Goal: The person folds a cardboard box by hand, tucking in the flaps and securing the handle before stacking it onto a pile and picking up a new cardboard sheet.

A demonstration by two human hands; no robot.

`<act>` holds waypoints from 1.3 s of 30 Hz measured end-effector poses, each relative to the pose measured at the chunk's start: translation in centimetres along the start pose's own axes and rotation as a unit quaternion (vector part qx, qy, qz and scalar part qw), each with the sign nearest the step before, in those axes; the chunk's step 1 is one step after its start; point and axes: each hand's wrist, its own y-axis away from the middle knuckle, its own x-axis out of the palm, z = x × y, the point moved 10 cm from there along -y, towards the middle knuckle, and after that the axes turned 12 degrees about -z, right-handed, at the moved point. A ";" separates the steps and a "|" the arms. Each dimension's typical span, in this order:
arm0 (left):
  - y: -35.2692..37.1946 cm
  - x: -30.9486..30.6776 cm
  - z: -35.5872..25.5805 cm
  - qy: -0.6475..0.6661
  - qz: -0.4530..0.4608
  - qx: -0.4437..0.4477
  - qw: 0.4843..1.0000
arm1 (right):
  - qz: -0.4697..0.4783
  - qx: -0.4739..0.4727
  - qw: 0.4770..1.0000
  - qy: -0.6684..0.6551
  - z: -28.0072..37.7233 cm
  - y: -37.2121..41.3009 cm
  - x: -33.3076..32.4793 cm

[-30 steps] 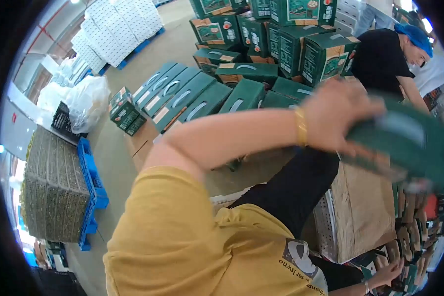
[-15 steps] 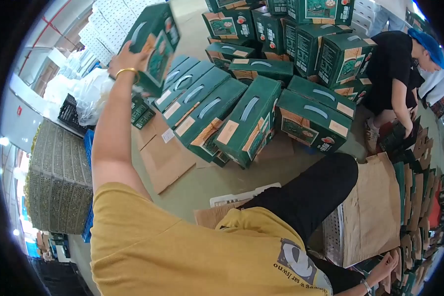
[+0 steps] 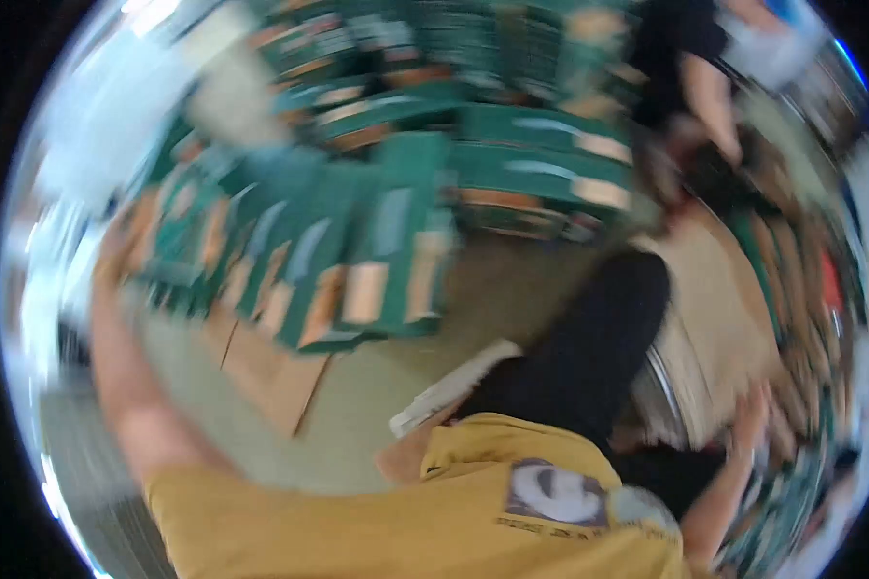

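My left hand (image 3: 116, 246), blurred by motion, is closed on the side of a green carton (image 3: 179, 227) with a printed tan-and-green panel. That carton is at the left end of a row of green cartons with pale carry handles (image 3: 304, 251), overlapping the row in this view. At the lower right, my right hand (image 3: 751, 415) has its fingers stretched out beside the edge of a brown cardboard sheet (image 3: 710, 318). Close by that hand stand folded green-and-brown cartons (image 3: 806, 289), packed upright in a line.
More green cartons (image 3: 434, 48) are piled at the back. A co-worker in a black top (image 3: 681, 58) bends at the upper right, one arm reaching down. Flat cardboard (image 3: 270, 376) lies on the floor below the row. My black-clad knee (image 3: 618, 299) juts out in the middle.
My left hand has brought the green carton down from above the row to its left end. My right hand has risen along the cardboard sheet. The whole view has swung and blurred.
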 end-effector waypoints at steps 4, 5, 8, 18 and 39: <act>-1.1 4.4 -5.2 -0.031 0.031 0.079 0.996 | -0.009 0.096 0.995 0.039 2.1 0.3 -3.8; -1.5 4.2 -6.7 -0.119 0.006 0.101 0.988 | -0.008 0.089 0.994 0.063 1.8 0.5 -5.2; -1.3 3.1 -16.3 -0.377 -0.133 0.121 0.909 | -0.025 0.163 0.977 0.137 -7.0 3.1 -8.0; 6.7 23.7 -53.6 -0.120 -0.137 0.444 0.877 | 0.132 0.157 0.930 0.304 -25.1 8.4 -6.0; 40.5 31.8 -93.8 0.314 0.286 0.582 0.694 | -0.036 0.036 0.971 0.233 -24.0 2.7 -23.7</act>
